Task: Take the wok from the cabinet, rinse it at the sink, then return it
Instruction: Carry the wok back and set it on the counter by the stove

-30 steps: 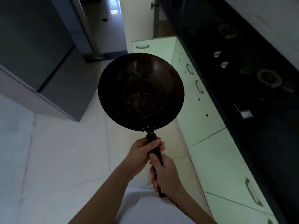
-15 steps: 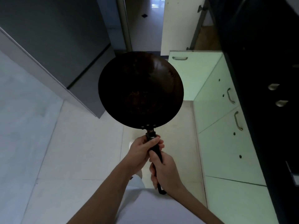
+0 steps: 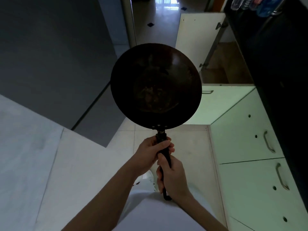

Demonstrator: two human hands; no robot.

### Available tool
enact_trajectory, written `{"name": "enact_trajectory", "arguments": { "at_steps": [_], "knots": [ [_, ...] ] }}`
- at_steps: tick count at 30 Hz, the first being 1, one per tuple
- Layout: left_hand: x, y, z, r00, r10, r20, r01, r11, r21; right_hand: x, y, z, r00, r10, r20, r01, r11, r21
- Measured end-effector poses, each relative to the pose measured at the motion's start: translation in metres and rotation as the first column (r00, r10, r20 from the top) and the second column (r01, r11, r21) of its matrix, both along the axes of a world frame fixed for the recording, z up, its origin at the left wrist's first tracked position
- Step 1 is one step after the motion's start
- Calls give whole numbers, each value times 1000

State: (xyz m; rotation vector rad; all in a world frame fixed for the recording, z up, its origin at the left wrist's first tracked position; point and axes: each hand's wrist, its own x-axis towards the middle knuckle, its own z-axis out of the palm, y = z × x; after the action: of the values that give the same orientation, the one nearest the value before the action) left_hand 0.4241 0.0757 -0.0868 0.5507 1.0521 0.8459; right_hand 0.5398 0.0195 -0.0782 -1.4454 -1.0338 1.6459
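Nearest the body, the right hand (image 3: pixel 174 178) curls round the rear of the black handle (image 3: pixel 161 137), the left hand (image 3: pixel 152 153) grips just ahead, and the dark wok (image 3: pixel 155 87) hangs over the floor (image 3: pixel 189 147) beside pale green cabinets (image 3: pixel 240 130), its long axis running straight away, bowl foremost toward an open cabinet door (image 3: pixel 196 39).

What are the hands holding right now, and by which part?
The wok, by its handle: the left hand grips the front of it, the right hand grips behind, toward the end.
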Motion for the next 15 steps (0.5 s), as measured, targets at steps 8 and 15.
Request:
{"name": "enact_trajectory", "arguments": {
  "at_steps": [8, 15],
  "knots": [
    [-18, 99, -7, 1000, -29, 0, 29, 999, -37, -21, 98, -6, 999, -37, -9, 36, 999, -19],
    [-21, 216, -18, 998, -56, -14, 55, 998, -28, -23, 214, -20, 998, -48, -27, 46, 998, -45]
  ]
}}
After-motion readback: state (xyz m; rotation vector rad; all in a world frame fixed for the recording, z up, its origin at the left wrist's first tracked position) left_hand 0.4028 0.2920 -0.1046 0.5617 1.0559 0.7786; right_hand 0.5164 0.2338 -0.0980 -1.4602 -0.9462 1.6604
